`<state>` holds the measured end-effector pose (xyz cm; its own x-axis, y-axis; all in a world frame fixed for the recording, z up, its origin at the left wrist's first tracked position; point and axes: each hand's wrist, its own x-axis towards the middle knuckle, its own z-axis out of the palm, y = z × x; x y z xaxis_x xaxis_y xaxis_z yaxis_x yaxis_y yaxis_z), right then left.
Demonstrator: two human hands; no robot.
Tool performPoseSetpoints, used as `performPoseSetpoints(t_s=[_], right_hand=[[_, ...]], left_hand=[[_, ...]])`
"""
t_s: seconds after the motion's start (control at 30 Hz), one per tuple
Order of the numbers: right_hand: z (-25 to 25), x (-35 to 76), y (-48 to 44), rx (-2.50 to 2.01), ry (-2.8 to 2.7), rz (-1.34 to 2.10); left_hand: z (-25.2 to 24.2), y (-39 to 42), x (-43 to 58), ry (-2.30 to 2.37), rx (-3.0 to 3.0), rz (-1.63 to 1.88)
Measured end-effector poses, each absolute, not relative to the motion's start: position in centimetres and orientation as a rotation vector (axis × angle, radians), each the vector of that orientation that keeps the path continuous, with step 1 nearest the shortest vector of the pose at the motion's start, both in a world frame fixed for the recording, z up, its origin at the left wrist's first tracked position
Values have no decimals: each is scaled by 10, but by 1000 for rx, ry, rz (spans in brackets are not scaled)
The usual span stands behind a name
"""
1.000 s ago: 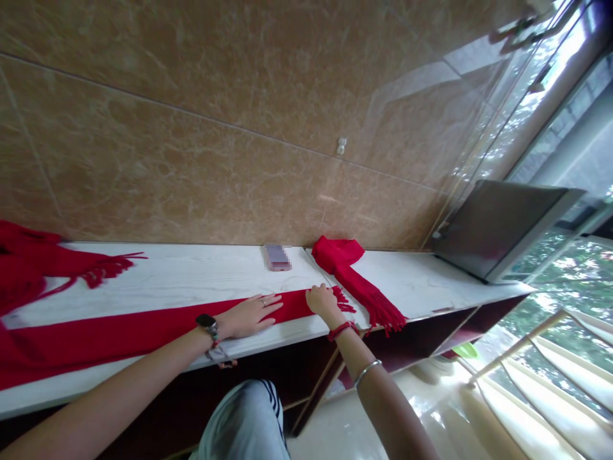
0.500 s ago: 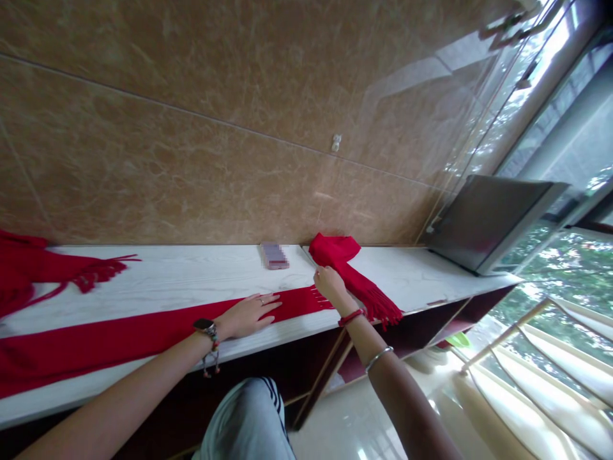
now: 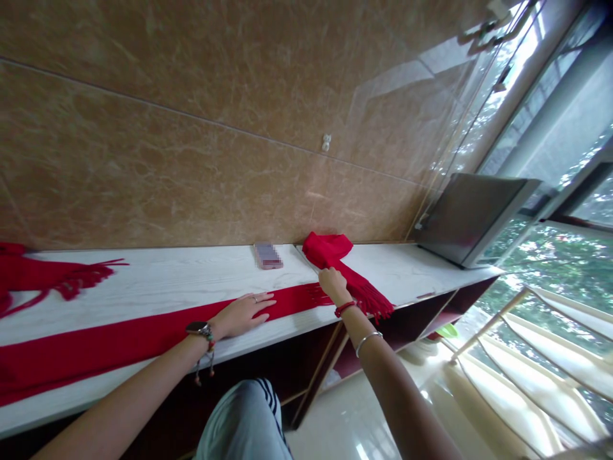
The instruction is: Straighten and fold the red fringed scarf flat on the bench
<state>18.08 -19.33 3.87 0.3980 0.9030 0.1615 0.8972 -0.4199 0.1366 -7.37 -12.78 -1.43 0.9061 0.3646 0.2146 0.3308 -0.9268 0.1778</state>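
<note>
One tip for the long red scarf (image 3: 119, 342) laid along the desk (image 3: 191, 275): press evenly with the left grip (image 3: 241, 317), spread open, and go easy on the fringe (image 3: 316, 294) with the right grip (image 3: 334, 285), curled closed there, can't tell if pinching any.

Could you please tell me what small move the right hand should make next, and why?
I would probably have the right hand straighten the fringe of the long red scarf: its curled fingers are right by those strands, and the left hand lies flat on the cloth, which should help steady it.
</note>
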Motion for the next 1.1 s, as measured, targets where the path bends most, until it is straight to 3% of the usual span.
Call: performPoseSetpoints(t_s=[0.13,0.43,0.67,0.93,1.1], right_hand=[[44,170,-196,2616,1774,433],[5,140,-214,2556,1867,345],[22,192,-232,2640,1727,366],[18,143,-224,2394,2077,285],[13,149,-222,2400,1970,321]], left_hand=[[-13,-129,-73,544,2935,375],[-16,-127,-73,534,2947,378],[-16,-127,-72,536,2964,367],[-15,-130,-72,564,3004,346],[-10,-134,-71,596,2988,330]])
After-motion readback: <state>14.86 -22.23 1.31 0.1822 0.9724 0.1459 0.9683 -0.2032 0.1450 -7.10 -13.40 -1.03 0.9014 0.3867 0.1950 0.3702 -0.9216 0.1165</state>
